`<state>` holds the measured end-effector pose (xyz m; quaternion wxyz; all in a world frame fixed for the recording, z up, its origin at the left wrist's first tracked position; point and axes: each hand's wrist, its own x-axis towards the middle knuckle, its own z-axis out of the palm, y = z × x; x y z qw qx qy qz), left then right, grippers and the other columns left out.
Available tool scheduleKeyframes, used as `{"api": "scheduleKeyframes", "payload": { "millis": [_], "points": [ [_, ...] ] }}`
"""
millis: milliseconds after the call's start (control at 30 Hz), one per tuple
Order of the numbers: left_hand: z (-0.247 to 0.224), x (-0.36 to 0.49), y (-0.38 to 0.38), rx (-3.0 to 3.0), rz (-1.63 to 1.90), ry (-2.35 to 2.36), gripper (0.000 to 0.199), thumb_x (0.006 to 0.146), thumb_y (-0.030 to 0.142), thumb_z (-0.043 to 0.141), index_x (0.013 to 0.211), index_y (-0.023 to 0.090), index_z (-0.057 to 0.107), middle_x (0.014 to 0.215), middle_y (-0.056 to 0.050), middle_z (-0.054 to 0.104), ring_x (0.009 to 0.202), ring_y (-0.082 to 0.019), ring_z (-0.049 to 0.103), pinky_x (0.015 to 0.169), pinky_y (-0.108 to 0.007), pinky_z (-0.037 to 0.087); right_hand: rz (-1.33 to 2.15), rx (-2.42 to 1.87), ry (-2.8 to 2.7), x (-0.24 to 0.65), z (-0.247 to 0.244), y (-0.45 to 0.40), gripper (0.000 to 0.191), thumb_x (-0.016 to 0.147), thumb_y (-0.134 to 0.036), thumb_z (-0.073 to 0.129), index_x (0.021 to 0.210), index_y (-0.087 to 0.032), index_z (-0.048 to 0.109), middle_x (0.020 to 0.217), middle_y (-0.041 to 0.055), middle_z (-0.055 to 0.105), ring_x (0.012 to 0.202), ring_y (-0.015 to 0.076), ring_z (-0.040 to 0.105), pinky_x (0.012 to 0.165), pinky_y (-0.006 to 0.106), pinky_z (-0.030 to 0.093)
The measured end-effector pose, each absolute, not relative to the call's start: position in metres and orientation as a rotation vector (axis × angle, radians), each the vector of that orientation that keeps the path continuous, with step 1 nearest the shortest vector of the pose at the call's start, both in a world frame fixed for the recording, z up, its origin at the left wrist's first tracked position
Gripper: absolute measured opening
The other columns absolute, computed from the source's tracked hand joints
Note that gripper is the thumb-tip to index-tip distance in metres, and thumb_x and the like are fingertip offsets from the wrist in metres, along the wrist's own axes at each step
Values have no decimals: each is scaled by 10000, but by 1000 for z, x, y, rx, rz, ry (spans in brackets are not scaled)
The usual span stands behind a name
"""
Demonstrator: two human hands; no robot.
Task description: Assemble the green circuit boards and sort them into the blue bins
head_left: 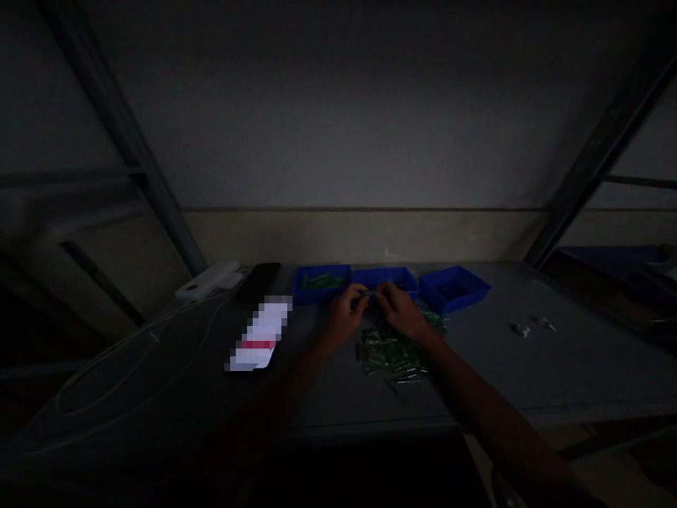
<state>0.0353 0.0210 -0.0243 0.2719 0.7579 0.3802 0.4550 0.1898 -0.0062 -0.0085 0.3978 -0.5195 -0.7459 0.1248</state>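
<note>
My left hand [346, 308] and my right hand [398, 308] are close together in front of the middle blue tray. Between their pinched fingertips is a small dark part [370, 293], too dim to make out further. A pile of green and metallic pieces [394, 353] lies on the table just below my hands and partly under my right forearm. Green pieces [324, 281] lie in the left blue tray [301, 294]. The middle blue tray [388, 273] is partly hidden by my hands.
A third blue tray [455, 300] stands at the right. Small whitish parts [521, 329] lie farther right. On the left are a lit phone [261, 335], a black object [258, 282], a white device [209, 281] and loose cables [153, 337]. A wall rises behind the table [328, 402].
</note>
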Motion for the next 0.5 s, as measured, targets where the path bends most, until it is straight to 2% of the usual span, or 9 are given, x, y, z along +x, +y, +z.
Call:
{"api": "scheduleKeyframes", "payload": {
  "millis": [100,200,333,433,500],
  "points": [
    [-22,35,21,2036,1268,1016,217,831,335,465,949,170,541,792,-25,632,722,-129,597,667,-222,424,307,-1309,-1884,190,-8,-8,155,868,-300,405,929,-174,470,747,19,578,685,146,539,637,244,387],
    [-20,35,21,1995,1291,1035,201,830,332,457,894,164,547,745,-17,619,685,-127,587,660,-227,424,282,-1297,-1901,191,-7,-9,196,837,-275,461,1000,-167,456,724,8,570,657,142,529,618,236,384],
    [-19,36,19,1990,1264,1021,234,840,355,424,759,167,538,623,10,562,622,-119,544,614,-221,402,220,-1246,-1949,192,-7,-10,126,838,-239,450,940,-172,480,752,21,577,659,138,527,631,238,382],
    [-18,37,17,1994,1260,1005,300,852,387,391,678,173,508,597,15,537,604,-116,522,602,-225,390,195,-1228,-1964,192,-5,-12,155,848,-237,435,980,-171,486,739,23,579,651,143,527,625,245,375],
    [-18,38,15,2011,1253,1011,343,867,396,358,638,176,491,584,14,526,596,-116,516,608,-228,391,190,-1210,-1969,191,-2,-14,137,851,-246,433,942,-171,503,747,27,581,654,141,522,624,246,370]
  ]
}}
